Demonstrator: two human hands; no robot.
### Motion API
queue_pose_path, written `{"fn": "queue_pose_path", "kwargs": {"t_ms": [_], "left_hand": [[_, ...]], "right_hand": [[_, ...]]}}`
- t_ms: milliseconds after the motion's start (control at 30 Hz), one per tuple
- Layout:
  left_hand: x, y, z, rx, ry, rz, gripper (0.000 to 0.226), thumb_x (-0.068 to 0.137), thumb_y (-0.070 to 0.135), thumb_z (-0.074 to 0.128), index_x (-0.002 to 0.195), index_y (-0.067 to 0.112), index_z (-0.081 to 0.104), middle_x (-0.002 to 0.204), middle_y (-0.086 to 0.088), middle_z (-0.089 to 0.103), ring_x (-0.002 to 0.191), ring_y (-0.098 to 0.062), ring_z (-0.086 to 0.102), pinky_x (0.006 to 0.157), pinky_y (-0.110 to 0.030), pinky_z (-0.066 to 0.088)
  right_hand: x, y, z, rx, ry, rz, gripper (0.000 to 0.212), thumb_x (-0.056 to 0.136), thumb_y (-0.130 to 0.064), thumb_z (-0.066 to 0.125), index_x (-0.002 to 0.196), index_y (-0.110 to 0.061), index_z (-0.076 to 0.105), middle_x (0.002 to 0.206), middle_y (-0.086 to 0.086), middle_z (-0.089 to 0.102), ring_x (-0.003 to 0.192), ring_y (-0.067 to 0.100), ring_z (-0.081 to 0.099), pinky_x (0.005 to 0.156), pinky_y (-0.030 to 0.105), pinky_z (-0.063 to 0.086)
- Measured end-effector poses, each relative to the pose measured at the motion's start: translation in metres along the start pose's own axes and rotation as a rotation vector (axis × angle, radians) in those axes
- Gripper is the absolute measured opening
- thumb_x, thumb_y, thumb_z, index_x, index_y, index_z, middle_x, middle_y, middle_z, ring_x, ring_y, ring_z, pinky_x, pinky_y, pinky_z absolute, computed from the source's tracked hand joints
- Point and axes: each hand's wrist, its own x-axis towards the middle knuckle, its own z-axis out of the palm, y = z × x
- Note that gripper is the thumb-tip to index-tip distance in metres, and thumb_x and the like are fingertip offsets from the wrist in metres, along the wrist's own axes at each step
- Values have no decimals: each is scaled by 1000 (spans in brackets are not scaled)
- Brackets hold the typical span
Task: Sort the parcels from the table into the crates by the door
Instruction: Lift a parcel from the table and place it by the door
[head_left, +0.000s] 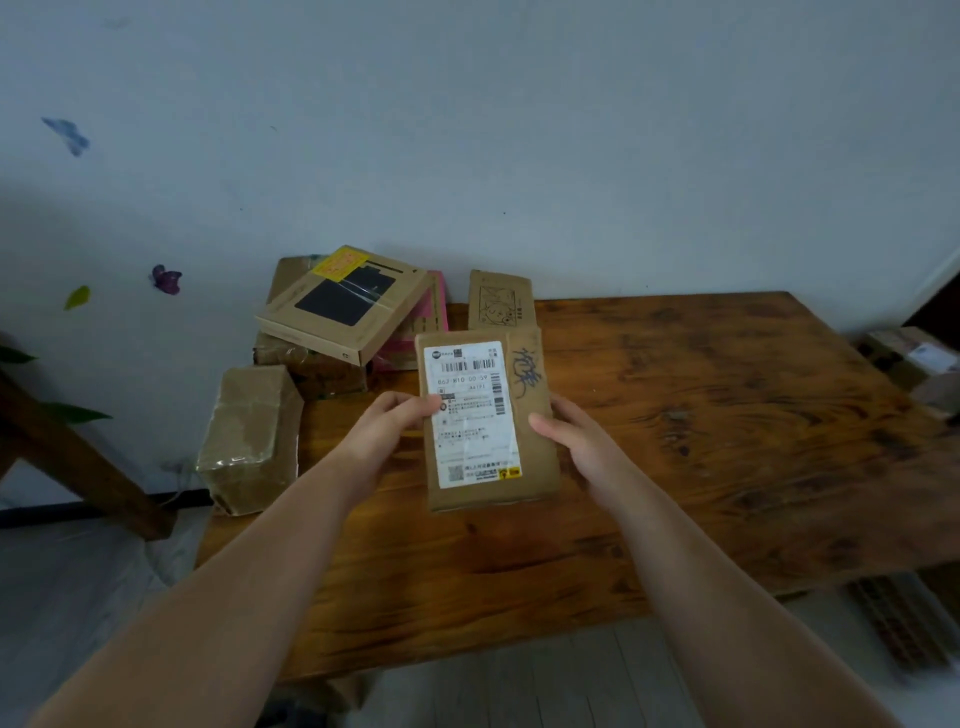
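Both hands grip parcel (485, 415): left hand (387, 428) thumb on label, right hand (569, 434) at edge. Read label w/ thumb clear, then carry flat to crate.

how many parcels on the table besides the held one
5: taped parcel, left edge; flat box on top; pink parcel and brown box beneath it; cartoon box at back. Others may be hidden.

Illumination is dim, cool and diffuse; no source is in view. The white label (478, 431) on the parcel (532, 467) is brightest, its print soft. A faint shadow darkens the table (727, 415) below the grip; far right of it, detail is blurred and bent.
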Motion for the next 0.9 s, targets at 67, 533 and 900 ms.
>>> {"fn": "queue_pose_path", "kwargs": {"t_ms": [67, 533, 900], "left_hand": [[0, 1, 1, -29, -23, -3, 41, 78, 42, 68, 111, 22, 53, 113, -9, 63, 104, -28, 61, 97, -53, 44], [38, 20, 44, -59, -221, 43, 49, 74, 35, 71, 117, 21, 53, 99, -9, 73, 98, -28, 68, 94, -56, 47], [51, 23, 207, -60, -315, 7, 41, 73, 48, 70, 105, 25, 60, 89, 3, 73, 93, -19, 62, 70, -37, 46]], "right_hand": [[0, 6, -1, 21, -65, -42, 62, 80, -27, 69, 138, -27, 46, 124, 0, 64, 109, 20, 63, 97, 44, 46], [-14, 6, -56, 114, 58, 3, 59, 62, -38, 73, 119, -40, 63, 115, 3, 69, 100, 26, 67, 74, 35, 53], [-74, 46, -153, 578, 569, -81, 70, 78, -21, 72, 137, -35, 37, 106, 4, 72, 99, 34, 67, 96, 65, 41]]}}
